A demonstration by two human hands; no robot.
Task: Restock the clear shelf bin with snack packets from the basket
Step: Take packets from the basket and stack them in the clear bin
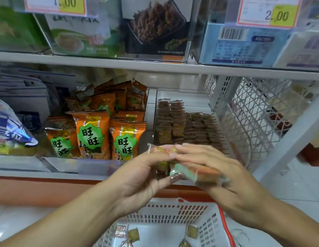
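My left hand (137, 177) and my right hand (214, 168) meet in front of the shelf, both gripping a stack of small snack packets (199, 173). Just behind them stands the clear shelf bin (240, 139), holding rows of small brown packets (183, 127). Below my hands sits the white basket (174, 213) with a red handle; a few small packets (133, 234) lie on its bottom.
To the left, another clear bin holds orange snack bags (94, 134). Further left lie blue and white bags (10, 129). The upper shelf (155, 66) carries clear bins with price tags. A white mesh panel (258, 114) closes the shelf's right side.
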